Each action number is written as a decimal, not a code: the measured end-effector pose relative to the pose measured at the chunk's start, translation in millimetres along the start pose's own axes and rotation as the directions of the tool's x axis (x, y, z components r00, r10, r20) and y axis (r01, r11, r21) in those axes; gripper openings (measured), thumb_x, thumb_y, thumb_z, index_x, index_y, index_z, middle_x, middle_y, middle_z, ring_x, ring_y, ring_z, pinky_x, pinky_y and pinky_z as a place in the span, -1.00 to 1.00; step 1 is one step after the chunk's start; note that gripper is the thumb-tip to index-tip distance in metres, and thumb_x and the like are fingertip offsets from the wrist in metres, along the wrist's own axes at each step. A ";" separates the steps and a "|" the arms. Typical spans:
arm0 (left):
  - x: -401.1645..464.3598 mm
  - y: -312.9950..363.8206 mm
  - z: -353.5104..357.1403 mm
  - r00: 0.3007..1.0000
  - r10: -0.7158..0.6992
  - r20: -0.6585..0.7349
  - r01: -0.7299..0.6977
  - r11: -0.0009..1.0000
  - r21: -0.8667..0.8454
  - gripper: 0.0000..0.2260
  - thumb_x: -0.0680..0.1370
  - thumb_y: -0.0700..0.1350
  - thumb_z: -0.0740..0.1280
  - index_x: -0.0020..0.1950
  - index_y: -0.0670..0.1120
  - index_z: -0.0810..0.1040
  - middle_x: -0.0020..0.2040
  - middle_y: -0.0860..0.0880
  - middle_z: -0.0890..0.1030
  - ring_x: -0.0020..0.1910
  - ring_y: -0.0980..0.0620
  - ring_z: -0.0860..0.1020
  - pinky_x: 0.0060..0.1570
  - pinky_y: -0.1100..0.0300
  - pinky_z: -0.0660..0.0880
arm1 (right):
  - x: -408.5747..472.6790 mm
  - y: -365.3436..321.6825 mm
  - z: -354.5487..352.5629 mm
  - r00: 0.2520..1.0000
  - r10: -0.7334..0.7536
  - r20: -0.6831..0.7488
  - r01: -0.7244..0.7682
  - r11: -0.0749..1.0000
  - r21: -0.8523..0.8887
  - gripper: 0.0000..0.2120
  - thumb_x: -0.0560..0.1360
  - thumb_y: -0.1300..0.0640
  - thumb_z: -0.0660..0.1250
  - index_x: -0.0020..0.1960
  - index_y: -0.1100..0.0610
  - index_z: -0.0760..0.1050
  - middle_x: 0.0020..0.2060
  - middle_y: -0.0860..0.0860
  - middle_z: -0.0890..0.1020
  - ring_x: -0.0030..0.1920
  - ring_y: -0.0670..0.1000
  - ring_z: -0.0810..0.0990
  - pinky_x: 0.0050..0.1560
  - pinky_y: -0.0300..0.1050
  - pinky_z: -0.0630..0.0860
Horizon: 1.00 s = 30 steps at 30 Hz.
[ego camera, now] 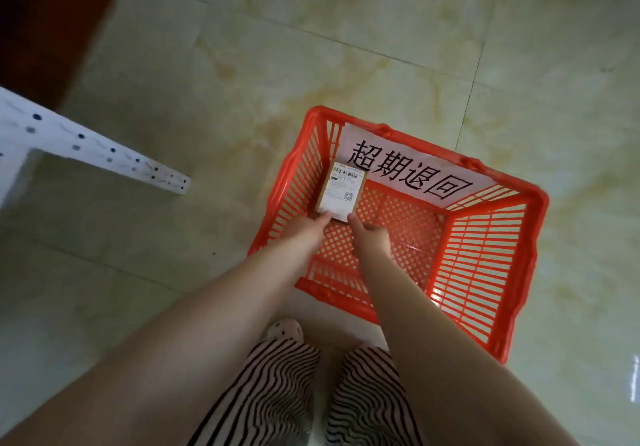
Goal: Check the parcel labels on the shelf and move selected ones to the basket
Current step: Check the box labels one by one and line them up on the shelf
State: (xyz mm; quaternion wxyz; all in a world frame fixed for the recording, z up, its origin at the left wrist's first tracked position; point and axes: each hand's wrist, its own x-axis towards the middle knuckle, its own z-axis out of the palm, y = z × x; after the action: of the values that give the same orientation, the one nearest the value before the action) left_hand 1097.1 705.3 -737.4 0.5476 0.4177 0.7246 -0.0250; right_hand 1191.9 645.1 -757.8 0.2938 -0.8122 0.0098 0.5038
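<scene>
A red plastic basket point(485, 251) stands on the tiled floor, with a white paper sign of black characters point(408, 172) on its far wall. Inside it, at the left far corner, is a small brown parcel point(341, 191) with a white barcode label facing up. Both my hands reach down into the basket. My left hand point(306, 229) holds the parcel's near left corner. My right hand point(369, 232) holds its near right corner. I cannot tell whether the parcel touches the basket's bottom.
A white perforated metal shelf frame point(93, 149) juts in from the left, low over the floor. A dark red-brown strip point(52, 23) runs along the upper left. My striped trouser legs point(277, 393) are at the bottom, right behind the basket's near rim.
</scene>
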 end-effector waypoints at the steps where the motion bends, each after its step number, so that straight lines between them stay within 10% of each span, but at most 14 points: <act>1: -17.4 1.1 -12.4 1.000 -0.001 0.019 0.003 0.996 -0.087 -0.50 0.47 0.19 0.37 0.20 -0.18 0.60 0.14 -0.19 0.65 0.12 -0.19 0.62 0.17 -0.04 0.53 | -22.3 -6.2 -6.7 0.999 -0.003 0.036 0.000 0.997 0.075 -0.55 0.54 -0.07 0.37 0.26 0.24 0.54 -0.06 0.07 0.66 -0.06 0.07 0.61 0.08 0.02 0.57; 6: -126.4 19.0 -92.0 0.996 -0.026 0.087 0.067 0.860 -0.506 -0.92 0.56 -0.11 0.36 -0.13 -0.06 0.56 -0.18 -0.05 0.59 -0.24 0.05 0.55 -0.23 0.23 0.48 | -141.9 -50.7 -40.0 0.960 -0.066 0.273 -0.012 0.961 0.275 -0.79 0.55 0.06 0.39 0.08 0.18 0.62 -0.06 0.09 0.72 -0.06 0.05 0.69 -0.07 -0.03 0.64; 12: -288.1 22.7 -215.1 1.000 0.008 -0.011 -0.014 0.694 -0.720 -0.82 0.63 -0.18 0.22 0.17 -0.14 0.55 0.07 -0.08 0.64 0.03 0.00 0.61 -0.04 0.21 0.53 | -301.5 -121.7 -63.0 0.888 -0.164 0.430 0.066 0.970 0.234 -0.84 0.50 0.09 0.45 0.03 0.14 0.65 -0.08 0.08 0.73 -0.02 0.08 0.69 0.05 -0.01 0.61; 17: -419.3 -2.2 -300.0 0.985 -0.026 -0.169 -0.143 0.422 -0.896 -0.86 0.57 -0.21 0.32 0.11 -0.09 0.57 0.05 -0.04 0.67 0.03 0.03 0.62 0.00 0.20 0.53 | -445.8 -158.8 -53.7 0.688 -0.266 0.675 0.256 0.960 0.117 -0.88 0.57 0.13 0.35 0.06 0.10 0.63 -0.09 0.01 0.69 -0.08 -0.04 0.62 -0.02 -0.19 0.52; 26: -593.8 -109.9 -393.6 0.904 -0.165 -0.395 -0.417 -0.136 -0.899 -0.90 0.58 -0.23 0.28 0.02 -0.10 0.58 -0.06 -0.05 0.64 -0.10 0.04 0.59 -0.09 0.23 0.51 | -674.5 -130.7 13.5 0.382 -0.177 0.907 0.437 0.900 -0.009 -0.86 0.56 0.08 0.38 0.09 0.06 0.64 -0.02 0.02 0.71 0.03 -0.01 0.65 0.07 -0.17 0.53; 30: -670.3 -191.4 -445.6 0.849 -0.210 -0.486 -0.524 -0.208 -0.826 -0.91 0.56 -0.18 0.35 0.04 -0.10 0.60 -0.06 -0.03 0.65 -0.10 0.05 0.61 -0.06 0.21 0.53 | -771.6 -83.8 55.4 0.260 -0.111 0.959 0.438 0.899 -0.014 -0.84 0.56 0.07 0.36 0.10 0.07 0.63 0.02 0.02 0.71 0.04 -0.02 0.65 0.11 -0.15 0.53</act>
State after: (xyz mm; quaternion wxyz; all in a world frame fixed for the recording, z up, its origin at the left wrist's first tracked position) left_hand 666.1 413.5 -94.3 0.4681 -0.0722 0.5156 0.7141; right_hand 793.3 525.2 -100.5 0.2100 -0.3839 -0.3770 0.8163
